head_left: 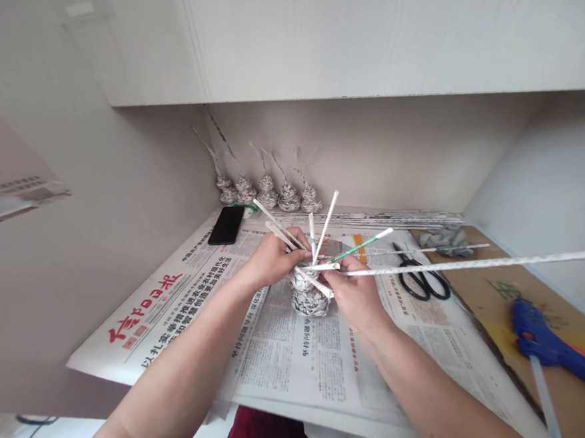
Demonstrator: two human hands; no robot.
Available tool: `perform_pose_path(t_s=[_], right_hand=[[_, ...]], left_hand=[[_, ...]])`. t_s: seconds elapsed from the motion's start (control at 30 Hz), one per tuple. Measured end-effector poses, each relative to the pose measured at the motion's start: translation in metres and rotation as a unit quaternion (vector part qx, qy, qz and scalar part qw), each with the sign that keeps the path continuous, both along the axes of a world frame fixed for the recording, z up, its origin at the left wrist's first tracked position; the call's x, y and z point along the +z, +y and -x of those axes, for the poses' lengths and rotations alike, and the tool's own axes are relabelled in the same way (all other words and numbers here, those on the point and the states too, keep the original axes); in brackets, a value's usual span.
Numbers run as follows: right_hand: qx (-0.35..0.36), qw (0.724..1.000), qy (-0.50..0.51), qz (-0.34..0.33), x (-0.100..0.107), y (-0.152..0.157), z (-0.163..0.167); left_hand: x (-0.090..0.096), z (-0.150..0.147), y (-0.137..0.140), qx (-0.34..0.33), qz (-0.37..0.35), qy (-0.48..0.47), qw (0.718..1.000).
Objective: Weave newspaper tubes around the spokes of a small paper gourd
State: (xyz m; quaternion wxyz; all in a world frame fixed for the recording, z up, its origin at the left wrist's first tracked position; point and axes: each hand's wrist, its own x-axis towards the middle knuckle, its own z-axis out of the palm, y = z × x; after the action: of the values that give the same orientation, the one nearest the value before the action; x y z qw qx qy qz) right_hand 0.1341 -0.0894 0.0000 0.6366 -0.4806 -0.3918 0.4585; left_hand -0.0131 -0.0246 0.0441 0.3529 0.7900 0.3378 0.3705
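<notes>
Head view, woven paper basket (309,299) between both hands' fingers (291,242)

We see soft, even daylight, faint shadows under our forearms, sharp centre focus, wide-angle stretching and bending at the edges, no glare.

Matt rolled-newspaper woven basket (309,299) on printed newsprint sheets (283,352); glossy black phone (226,225), blue plastic glue gun (547,340).

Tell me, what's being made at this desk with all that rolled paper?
A person's left hand and right hand hold a small woven paper basket over spread newspaper. Rolled paper tubes stick up from it, and one long tube runs off to the right. Scissors, a blue glue gun, a phone and five small woven pieces lie nearby.
</notes>
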Motion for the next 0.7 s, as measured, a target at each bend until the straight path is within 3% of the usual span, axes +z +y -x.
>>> perform_pose_path(t_s=[0.2, 0.4, 0.7], right_hand=[[-0.008, 0.999, 0.017, 0.030, 0.0050, 0.0003, -0.0019], [0.037, 0.992, 0.100, 0.061, 0.0026, 0.0012, -0.0018], [-0.011, 0.983, 0.175, 0.052, 0.0064, -0.0018, 0.0022]], left_hand=[[-0.0059, -0.0045, -0.0015, 0.020, -0.014, -0.003, 1.000], [-0.0052, -0.0054, -0.0046, 0.009, -0.028, 0.009, 1.000], [-0.0026, -0.0015, -0.0039, 0.006, -0.025, 0.036, 0.999]])
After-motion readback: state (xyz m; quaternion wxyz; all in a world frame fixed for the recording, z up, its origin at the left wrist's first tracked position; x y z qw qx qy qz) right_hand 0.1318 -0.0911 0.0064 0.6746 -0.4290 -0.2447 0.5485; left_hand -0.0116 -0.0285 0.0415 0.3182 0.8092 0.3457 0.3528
